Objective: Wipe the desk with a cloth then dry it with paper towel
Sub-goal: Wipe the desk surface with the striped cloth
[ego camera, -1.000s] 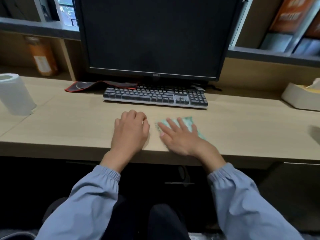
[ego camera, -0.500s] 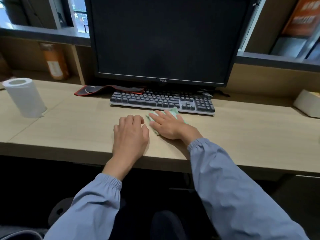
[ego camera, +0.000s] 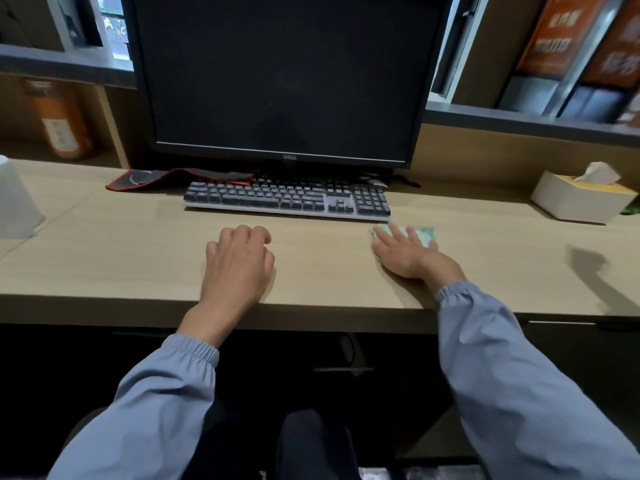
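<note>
head view: against half a second ago, the left hand (ego camera: 239, 268) has kept its spot on the desk (ego camera: 121, 258) in front of the keyboard's (ego camera: 287, 199) left half, palm down, fingers loosely curled, holding nothing. the right hand (ego camera: 405, 252) has slid rightward, from in front of the keyboard's middle to just in front of its right end. its fingers lie straight and spread, pressing the green cloth (ego camera: 426, 234) flat on the desk, and the cloth's far edge shows past the fingertips, near the keyboard's front corner. well left of the keyboard a white paper towel roll (ego camera: 15, 202) stands upright, cut by the frame edge. an orange bottle (ego camera: 62, 123) stands in the nook behind and left of the keyboard. a red-edged dark mat (ego camera: 152, 176) lies at the keyboard's back left corner. a dark monitor (ego camera: 277, 77) stands right behind the keyboard. well right of the keyboard sits a tissue box (ego camera: 581, 199).
</note>
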Available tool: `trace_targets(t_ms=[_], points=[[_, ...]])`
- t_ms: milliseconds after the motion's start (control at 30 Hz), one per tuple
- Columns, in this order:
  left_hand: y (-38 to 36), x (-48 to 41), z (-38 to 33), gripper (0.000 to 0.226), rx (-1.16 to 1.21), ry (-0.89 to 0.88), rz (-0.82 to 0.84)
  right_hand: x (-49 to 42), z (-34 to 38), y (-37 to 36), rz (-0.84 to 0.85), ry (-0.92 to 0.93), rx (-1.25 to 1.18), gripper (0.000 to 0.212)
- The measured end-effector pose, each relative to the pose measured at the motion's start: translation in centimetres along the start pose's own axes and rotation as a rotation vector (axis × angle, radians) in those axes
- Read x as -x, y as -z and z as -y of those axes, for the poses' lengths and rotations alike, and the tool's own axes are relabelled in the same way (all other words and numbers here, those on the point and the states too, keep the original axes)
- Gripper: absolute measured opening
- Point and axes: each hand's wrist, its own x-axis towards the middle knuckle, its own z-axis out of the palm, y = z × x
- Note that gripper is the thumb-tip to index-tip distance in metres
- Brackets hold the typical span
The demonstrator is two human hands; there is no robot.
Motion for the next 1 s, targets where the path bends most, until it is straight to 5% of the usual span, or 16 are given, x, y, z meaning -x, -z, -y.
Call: trace_targets(t_ms=[200, 400, 700, 1000], points=[[-0.9, 0.0, -4.1, 0.027, 0.059, -0.084, 0.029, 6.9, 2.4, -3.5, -0.077, 0.200, -0.002, 0.056], [-2.9, 0.2, -10.4, 0.031, 0.089, -0.213, 0.094, 11.2, -3.1, -4.8, -0.137, 0.193, -0.024, 0.062], [-4.2, -4.6, -15.2, 0.049, -0.097, -0.309, 0.394, 0.4, -7.3, -0.6, -0.010, 0.065, 0.041, 0.052], [-3.8, -10.7, -17.5, 0.037, -0.244, -0.305, 0.563, -10.7, -6.8, 3.7, 0.036, 0.033, 0.046, 0.054]])
